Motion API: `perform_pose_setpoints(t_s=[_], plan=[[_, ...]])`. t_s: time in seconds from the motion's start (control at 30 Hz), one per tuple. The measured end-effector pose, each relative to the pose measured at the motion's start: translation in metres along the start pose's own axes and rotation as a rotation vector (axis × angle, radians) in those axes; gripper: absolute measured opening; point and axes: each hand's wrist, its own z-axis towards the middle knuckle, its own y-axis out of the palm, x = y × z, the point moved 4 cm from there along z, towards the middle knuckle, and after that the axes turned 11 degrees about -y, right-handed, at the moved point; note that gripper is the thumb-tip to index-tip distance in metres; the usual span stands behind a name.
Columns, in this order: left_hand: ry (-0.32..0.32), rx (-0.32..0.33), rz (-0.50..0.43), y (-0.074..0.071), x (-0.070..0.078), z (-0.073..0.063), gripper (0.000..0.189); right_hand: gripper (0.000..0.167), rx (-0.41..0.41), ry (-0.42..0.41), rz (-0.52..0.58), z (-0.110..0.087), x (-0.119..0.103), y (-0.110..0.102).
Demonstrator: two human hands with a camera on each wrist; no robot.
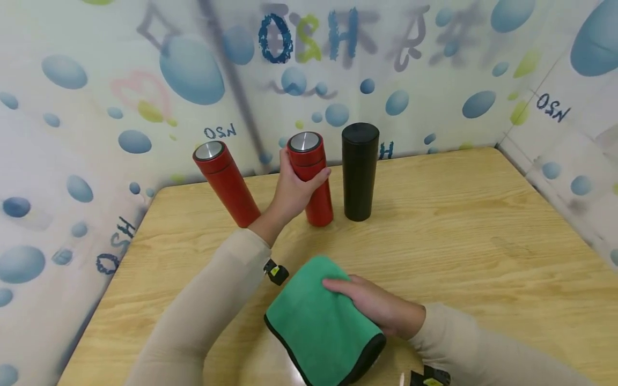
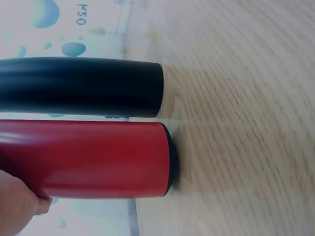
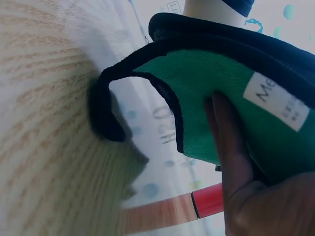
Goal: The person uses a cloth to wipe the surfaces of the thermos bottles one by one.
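My left hand (image 1: 295, 188) grips the upper part of a red thermos flask (image 1: 319, 206) with a silver lid top. In the left wrist view, the flask's dark base (image 2: 173, 164) is at the tabletop; I cannot tell whether it is slightly raised. My right hand (image 1: 374, 305) holds a folded green towel (image 1: 314, 316) with black edging, the thumb on top and the other fingers mostly hidden below. A white label (image 3: 276, 101) shows on the towel in the right wrist view. The towel hangs over the near part of the table, in front of the flask.
A second red flask (image 1: 232, 187) stands to the left, behind my left forearm. Close on the right of the gripped flask stands a black flask (image 1: 360, 174). The wooden table (image 1: 458, 230) meets a wall covering (image 1: 425, 59) printed with blue bubbles.
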Motion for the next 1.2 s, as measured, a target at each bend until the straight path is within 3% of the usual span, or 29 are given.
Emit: perform_pose_setpoints(t_s=[0.3, 0.67, 0.8, 0.93, 1.0, 1.07, 1.13, 1.2], plan=[[-0.055, 0.008, 0.012, -0.002, -0.009, 0.004, 0.083, 0.051, 0.041, 0.006, -0.01, 0.001, 0.005, 0.004], [-0.086, -0.012, 0.057, -0.002, -0.009, 0.006, 0.09, 0.051, 0.061, -0.002, -0.042, 0.003, 0.006, 0.003], [-0.107, -0.012, 0.111, -0.009, -0.01, -0.001, 0.101, 0.052, 0.061, -0.005, -0.05, 0.003, 0.005, 0.001], [-0.127, 0.019, 0.18, -0.029, -0.015, -0.02, 0.102, 0.054, 0.066, 0.005, -0.062, 0.003, 0.004, 0.0], [-0.106, 0.041, 0.208, -0.041, -0.017, -0.033, 0.094, 0.056, 0.076, 0.007, -0.069, 0.002, 0.004, -0.001], [-0.033, 0.077, 0.223, -0.052, -0.019, -0.046, 0.078, 0.057, 0.073, 0.005, -0.082, 0.003, 0.003, -0.002], [0.12, 0.128, 0.244, -0.062, -0.016, -0.06, 0.056, 0.057, 0.061, 0.003, -0.088, 0.003, 0.003, -0.002], [0.313, 0.212, 0.287, -0.072, -0.012, -0.074, 0.033, 0.057, 0.045, 0.001, -0.094, 0.003, 0.004, -0.003]])
